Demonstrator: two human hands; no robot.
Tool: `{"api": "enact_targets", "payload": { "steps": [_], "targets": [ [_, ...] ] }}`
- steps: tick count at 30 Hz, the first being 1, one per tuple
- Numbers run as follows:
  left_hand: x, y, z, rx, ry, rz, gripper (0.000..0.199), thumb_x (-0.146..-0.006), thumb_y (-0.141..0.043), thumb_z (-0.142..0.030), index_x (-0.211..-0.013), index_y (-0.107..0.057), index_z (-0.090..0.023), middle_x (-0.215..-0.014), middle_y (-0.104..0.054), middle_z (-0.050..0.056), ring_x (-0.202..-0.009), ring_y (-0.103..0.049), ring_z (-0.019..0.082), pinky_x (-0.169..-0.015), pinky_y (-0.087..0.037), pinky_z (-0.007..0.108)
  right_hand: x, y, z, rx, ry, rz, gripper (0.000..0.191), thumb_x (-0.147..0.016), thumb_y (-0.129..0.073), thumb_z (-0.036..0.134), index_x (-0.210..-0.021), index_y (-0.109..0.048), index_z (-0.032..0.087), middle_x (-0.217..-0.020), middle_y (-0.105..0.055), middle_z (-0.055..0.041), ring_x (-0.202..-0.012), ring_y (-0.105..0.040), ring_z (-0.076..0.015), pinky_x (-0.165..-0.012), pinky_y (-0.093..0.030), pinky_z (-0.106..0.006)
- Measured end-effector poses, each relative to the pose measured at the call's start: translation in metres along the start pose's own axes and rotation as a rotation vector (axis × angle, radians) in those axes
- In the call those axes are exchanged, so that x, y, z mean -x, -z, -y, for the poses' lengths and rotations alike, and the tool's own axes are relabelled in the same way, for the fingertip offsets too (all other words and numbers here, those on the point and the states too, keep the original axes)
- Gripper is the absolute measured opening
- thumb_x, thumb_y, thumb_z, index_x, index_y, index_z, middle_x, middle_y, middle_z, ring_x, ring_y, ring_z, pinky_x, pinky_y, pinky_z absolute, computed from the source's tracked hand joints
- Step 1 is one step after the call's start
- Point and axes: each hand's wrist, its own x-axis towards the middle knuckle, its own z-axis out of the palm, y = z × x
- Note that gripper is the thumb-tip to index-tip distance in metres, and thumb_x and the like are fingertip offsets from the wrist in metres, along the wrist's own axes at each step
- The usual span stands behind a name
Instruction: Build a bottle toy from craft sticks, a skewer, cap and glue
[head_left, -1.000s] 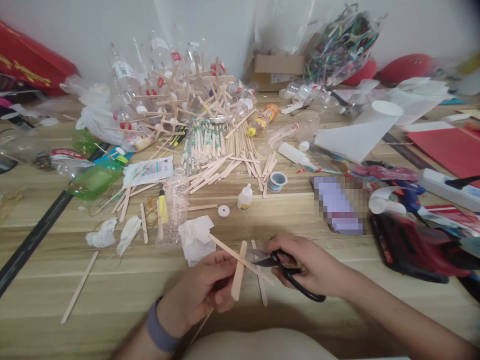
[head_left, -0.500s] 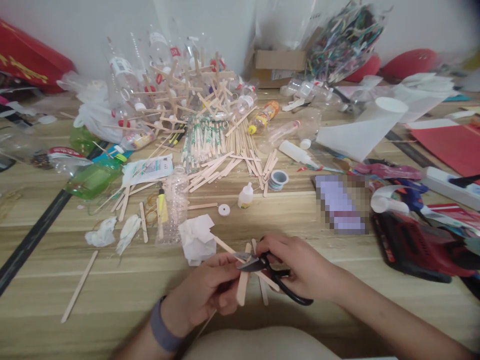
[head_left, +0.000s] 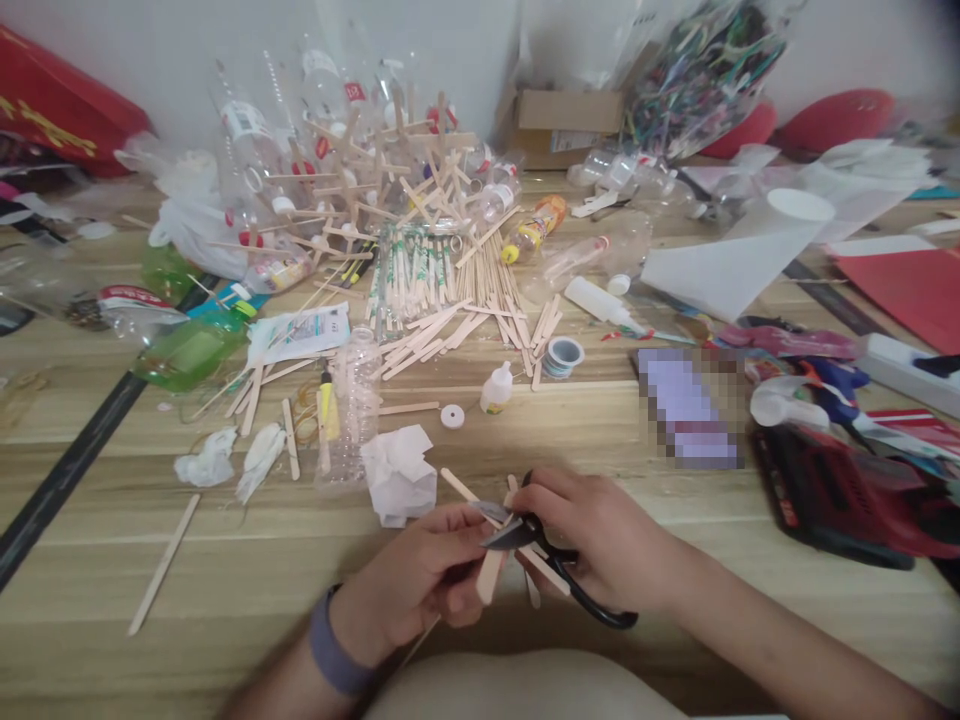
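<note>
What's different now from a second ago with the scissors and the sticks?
The right hand moved the scissors left, toward the left hand, so the blades now reach across where the crossed sticks meet. Nothing was picked up or let go. The left hand still holds the sticks, and the little white bottle stayed put.

Wooden tabletop (head_left: pixel 247 570), with a loose stick (head_left: pixel 165 565) at eight o'clock, green bottle (head_left: pixel 196 350) at nine, cardboard box (head_left: pixel 568 110) at one.
</note>
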Motion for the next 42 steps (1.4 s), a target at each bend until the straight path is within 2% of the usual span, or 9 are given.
{"api": "enact_targets", "payload": {
  "steps": [5,8,11,15,18,33,38,42],
  "targets": [
    [-0.001,0.001,0.002,-0.016,0.008,-0.014,0.035,-0.069,-0.077,-0.041,-0.057,-0.055,-0.017,-0.038,-0.041,-0.007,-0.031,-0.024,0.002,-0.035,-0.014,0.021,0.001,-0.005,0.002,0.140,0.073,-0.024,0.017,-0.087,-0.049,0.022,-0.099,-0.060,0.017,-0.081,-0.065,-0.0080,-0.070,-0.059,-0.0204,-0.060,-0.040,-0.030],
    [-0.001,0.002,0.002,-0.020,0.000,-0.019,0.031,-0.068,-0.077,-0.041,-0.061,-0.059,-0.016,-0.039,-0.044,-0.007,-0.031,-0.024,0.002,-0.035,-0.014,0.022,0.001,-0.007,0.004,0.169,0.083,-0.055,0.021,-0.094,-0.047,0.031,-0.097,-0.060,0.014,-0.081,-0.066,-0.0101,-0.071,-0.061,-0.0215,-0.061,-0.042,-0.031],
    [0.000,0.001,-0.001,-0.061,-0.005,0.011,0.027,-0.071,-0.074,-0.039,-0.068,-0.066,-0.014,-0.041,-0.045,-0.006,-0.033,-0.024,0.003,-0.036,-0.014,0.021,0.002,-0.009,0.005,0.188,0.107,-0.068,0.025,-0.094,-0.048,0.034,-0.096,-0.059,0.012,-0.079,-0.066,-0.0115,-0.067,-0.060,-0.0225,-0.058,-0.043,-0.031],
    [0.001,-0.001,-0.004,-0.096,-0.007,0.058,0.027,-0.074,-0.070,-0.039,-0.072,-0.069,-0.012,-0.041,-0.042,-0.006,-0.034,-0.023,0.003,-0.036,-0.014,0.021,0.002,-0.013,0.004,0.118,0.125,-0.090,0.020,-0.092,-0.046,0.025,-0.097,-0.058,0.008,-0.078,-0.066,-0.0128,-0.063,-0.059,-0.0217,-0.058,-0.045,-0.032],
    [0.000,-0.001,-0.004,-0.089,-0.006,0.073,0.027,-0.075,-0.070,-0.039,-0.070,-0.068,-0.012,-0.041,-0.042,-0.006,-0.034,-0.021,0.003,-0.035,-0.014,0.021,0.003,-0.014,0.003,0.075,0.113,-0.084,0.018,-0.091,-0.044,0.022,-0.097,-0.056,0.010,-0.079,-0.066,-0.0120,-0.062,-0.058,-0.0200,-0.059,-0.046,-0.031],
    [0.002,-0.001,-0.003,-0.076,-0.001,0.077,0.023,-0.076,-0.070,-0.037,-0.073,-0.068,-0.014,-0.041,-0.040,-0.007,-0.034,-0.023,0.003,-0.035,-0.014,0.020,0.002,-0.013,0.010,0.198,0.059,-0.010,0.021,-0.092,-0.052,0.033,-0.091,-0.060,0.013,-0.077,-0.065,-0.0093,-0.062,-0.058,-0.0198,-0.055,-0.040,-0.029],
    [0.003,0.000,0.000,-0.066,-0.024,0.061,0.027,-0.075,-0.072,-0.040,-0.070,-0.063,-0.015,-0.041,-0.041,-0.008,-0.034,-0.023,0.003,-0.035,-0.014,0.020,0.003,-0.010,0.008,0.137,0.076,-0.078,0.021,-0.091,-0.051,0.031,-0.099,-0.059,0.013,-0.079,-0.063,-0.0087,-0.065,-0.059,-0.0205,-0.056,-0.040,-0.029],
    [0.007,0.003,-0.003,-0.056,-0.102,0.031,0.036,-0.074,-0.072,-0.049,-0.066,-0.057,-0.018,-0.039,-0.037,-0.009,-0.033,-0.022,0.004,-0.035,-0.017,0.020,0.010,0.005,-0.003,0.133,0.036,-0.187,0.015,-0.088,-0.048,0.023,-0.099,-0.056,0.016,-0.082,-0.061,-0.0092,-0.068,-0.059,-0.0206,-0.057,-0.042,-0.029]
  ]
}}
